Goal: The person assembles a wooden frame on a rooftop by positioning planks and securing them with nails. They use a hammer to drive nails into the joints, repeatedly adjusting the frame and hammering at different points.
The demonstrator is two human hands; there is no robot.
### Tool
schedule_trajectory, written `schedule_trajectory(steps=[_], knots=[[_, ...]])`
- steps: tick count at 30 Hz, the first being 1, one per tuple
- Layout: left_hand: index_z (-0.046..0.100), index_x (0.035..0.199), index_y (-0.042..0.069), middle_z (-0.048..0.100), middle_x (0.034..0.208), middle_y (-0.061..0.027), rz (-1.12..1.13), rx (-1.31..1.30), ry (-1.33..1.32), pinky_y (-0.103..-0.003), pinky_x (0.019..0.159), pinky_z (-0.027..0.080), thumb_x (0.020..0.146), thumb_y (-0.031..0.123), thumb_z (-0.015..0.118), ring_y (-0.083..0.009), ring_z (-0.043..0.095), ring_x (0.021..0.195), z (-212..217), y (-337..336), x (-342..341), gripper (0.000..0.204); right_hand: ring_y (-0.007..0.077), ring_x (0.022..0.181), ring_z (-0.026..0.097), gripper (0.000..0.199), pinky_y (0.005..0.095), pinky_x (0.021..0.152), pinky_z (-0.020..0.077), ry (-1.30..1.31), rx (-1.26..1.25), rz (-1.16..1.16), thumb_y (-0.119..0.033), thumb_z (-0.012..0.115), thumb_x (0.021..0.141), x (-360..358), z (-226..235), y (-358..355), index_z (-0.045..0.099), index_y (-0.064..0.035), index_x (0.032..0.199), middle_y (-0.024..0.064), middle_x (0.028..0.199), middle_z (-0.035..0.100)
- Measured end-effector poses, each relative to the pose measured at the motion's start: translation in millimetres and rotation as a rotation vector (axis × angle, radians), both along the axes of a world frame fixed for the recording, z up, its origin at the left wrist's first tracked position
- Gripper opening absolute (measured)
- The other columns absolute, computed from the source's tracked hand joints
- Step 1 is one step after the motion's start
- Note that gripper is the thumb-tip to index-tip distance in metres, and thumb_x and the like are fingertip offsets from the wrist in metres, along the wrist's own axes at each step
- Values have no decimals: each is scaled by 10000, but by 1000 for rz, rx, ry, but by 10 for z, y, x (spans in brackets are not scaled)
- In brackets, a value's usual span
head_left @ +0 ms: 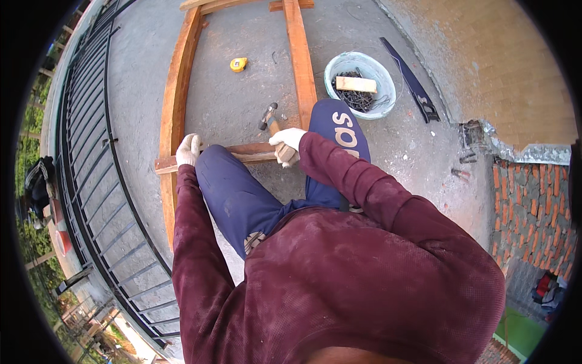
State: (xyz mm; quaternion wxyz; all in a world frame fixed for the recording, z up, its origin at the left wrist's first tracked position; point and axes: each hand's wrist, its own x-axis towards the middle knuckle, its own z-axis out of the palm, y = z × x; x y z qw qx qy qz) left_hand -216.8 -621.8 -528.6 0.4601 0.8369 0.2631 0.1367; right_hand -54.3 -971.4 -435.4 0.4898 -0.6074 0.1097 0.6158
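My right hand [287, 145], in a white glove, is wrapped round the wooden handle of a hammer [274, 124]. The hammer's dark metal head points away from me, over the concrete between two long timber beams. In a matching glove, my left hand [189, 150] is closed at the joint where a wooden crosspiece [251, 150] meets the left beam [173, 106]. What its fingers grip is hidden. The crosspiece passes under my bent legs towards the right beam [298, 60], which runs up to my right knee.
A yellow tape measure [239, 64] lies between the beams. Right of the frame stands a pale bucket [391, 91] of dark nails with a wooden block [356, 84] on top. Beyond it lies a handsaw [412, 82]. A black metal railing [91, 145] borders the left, stacked bricks [530, 212] the right.
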Motion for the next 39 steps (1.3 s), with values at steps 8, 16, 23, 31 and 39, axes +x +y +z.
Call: schedule_trajectory(steps=[8,16,23,31,39], knots=[[611,1308,-33,681,1240,-153,76,-33,-43,-322,1015,501,1027,178,633,-194,660,1089,1354,-1253,-393,352,406,885,697,461,492,789,548,-1321,-51,401,-275,614,888,-26,300,-466,617,-5,1261,231,943,714],[486,1494,-13,568,1477,-175,-358,-104,161,-341,1154,380,1058,329,571,-246,516,1385,1512,-2443,415,560,373,985,703,246,490,855,560,-1517,-367,196,-216,564,898,1538,107,-1676,745,-116,1030,171,1050,738],[520,1446,-47,610,1393,-155,-320,-262,216,-337,1131,396,1074,314,554,-229,558,1309,1557,-2222,111,519,354,1006,710,279,461,937,544,-1359,-378,592,-258,580,896,2103,-874,-1853,779,-124,1039,155,1096,746],[579,1372,-49,652,1311,-142,144,-391,28,-370,1069,488,1072,290,577,-232,638,1202,1243,-1629,-770,452,362,1074,703,376,462,995,523,-1188,-585,638,-355,613,882,2323,-1235,-1699,781,-104,1106,173,1154,739],[602,1338,-44,671,1253,-145,176,-458,-7,-380,1020,532,1063,307,592,-242,662,1163,1074,-1768,-1146,445,328,1124,693,312,452,1009,521,-1214,-524,655,-273,591,890,2375,-1028,-1979,783,-218,1129,112,1204,734]])
